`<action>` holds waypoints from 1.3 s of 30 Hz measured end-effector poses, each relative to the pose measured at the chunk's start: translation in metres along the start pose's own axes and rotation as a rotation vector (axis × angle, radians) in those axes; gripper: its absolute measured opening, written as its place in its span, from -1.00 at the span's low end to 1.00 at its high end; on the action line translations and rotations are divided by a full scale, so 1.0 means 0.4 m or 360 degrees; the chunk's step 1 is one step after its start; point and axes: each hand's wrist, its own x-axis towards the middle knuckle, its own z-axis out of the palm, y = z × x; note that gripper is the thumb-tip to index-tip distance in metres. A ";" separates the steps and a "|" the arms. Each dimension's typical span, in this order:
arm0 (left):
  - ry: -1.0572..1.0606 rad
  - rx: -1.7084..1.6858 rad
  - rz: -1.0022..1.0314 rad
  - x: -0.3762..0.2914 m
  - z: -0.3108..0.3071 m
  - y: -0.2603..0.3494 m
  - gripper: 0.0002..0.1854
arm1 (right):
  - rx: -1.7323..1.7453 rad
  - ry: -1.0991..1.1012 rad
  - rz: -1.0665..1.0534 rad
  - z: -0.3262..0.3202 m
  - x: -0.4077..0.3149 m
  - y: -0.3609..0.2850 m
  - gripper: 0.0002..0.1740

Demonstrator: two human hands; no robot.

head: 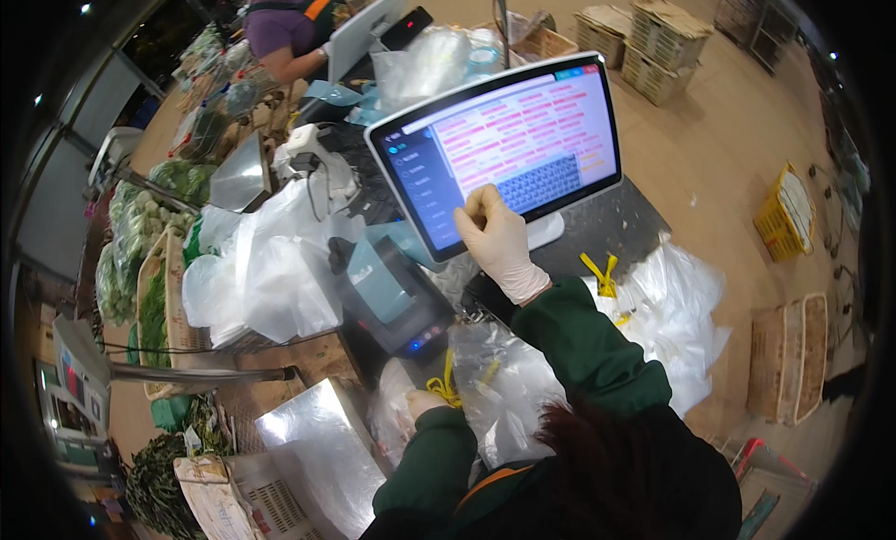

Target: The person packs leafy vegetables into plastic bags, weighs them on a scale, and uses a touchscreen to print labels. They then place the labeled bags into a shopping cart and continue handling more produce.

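Observation:
My right hand [493,242], in a pale thin glove, is at the lower edge of a touchscreen monitor [518,130]. Its fingers are curled in towards the thumb, with nothing seen between them. The screen shows rows of highlighted writing and an on-screen keyboard; whether a fingertip touches the glass is hidden. My left hand [423,403] is low, against a filled clear plastic bag [392,393] beside yellow ties [444,384]. The sleeve covers most of that hand, so its grip cannot be made out. Another clear bag [514,386] lies between my arms.
A black label printer [399,302] stands left of the monitor, near white plastic bags [273,274]. A metal scale plate [322,435] lies lower left. More bags [665,316] with yellow ties sit right. Across the bench a person [287,36] stands by another monitor [364,29]. Crates [787,358] stand on the floor.

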 end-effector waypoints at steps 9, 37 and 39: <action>-0.0190 0.0053 -0.0017 -0.076 -0.163 0.072 -0.61 | -0.0064 0.0238 -0.0043 -0.101 -0.106 0.164 -0.70; -0.0125 0.0210 -0.0060 -0.042 -0.107 0.053 -0.69 | -0.0488 0.0200 0.0183 -0.166 -0.072 0.204 -0.42; -0.0106 0.0167 -0.0041 -0.039 -0.100 0.047 -0.69 | -0.0414 0.0224 0.0180 -0.167 -0.074 0.206 -0.41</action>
